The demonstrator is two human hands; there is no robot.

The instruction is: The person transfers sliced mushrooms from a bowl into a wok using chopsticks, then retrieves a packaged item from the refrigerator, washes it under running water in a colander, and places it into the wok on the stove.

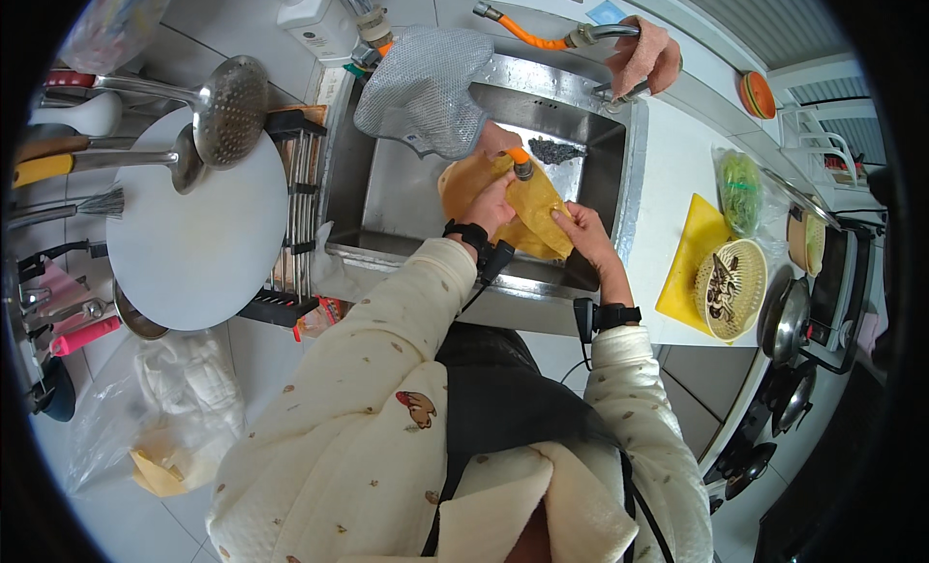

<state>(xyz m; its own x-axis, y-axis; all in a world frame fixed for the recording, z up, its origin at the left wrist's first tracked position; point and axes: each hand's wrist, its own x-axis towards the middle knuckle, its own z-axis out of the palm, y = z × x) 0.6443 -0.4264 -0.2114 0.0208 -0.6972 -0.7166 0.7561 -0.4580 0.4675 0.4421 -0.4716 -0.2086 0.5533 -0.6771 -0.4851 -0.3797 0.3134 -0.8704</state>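
Inside the stainless steel sink [399,193], my two hands hold a thin, wet-looking yellow sheet [535,211]. My left hand [490,207] grips its left part, and the sheet hides some of the fingers. At its right edge, my right hand [586,230] pinches it between thumb and fingers. Right above the sheet hangs the metal end of an orange tap hose [521,163]. Whether water runs from it is hard to tell. A duller tan-yellow piece [459,178] shows behind my left hand; I cannot tell if it belongs to the same sheet.
A grey mesh cloth [428,91] drapes over the tap at the sink's left. Dark bits [555,151] lie on the sink floor. Rightward are a pink cloth [642,58], a yellow cutting board [682,265] and a cream basket [755,272]. Leftward, a white round board [196,251] stands by hanging ladles.
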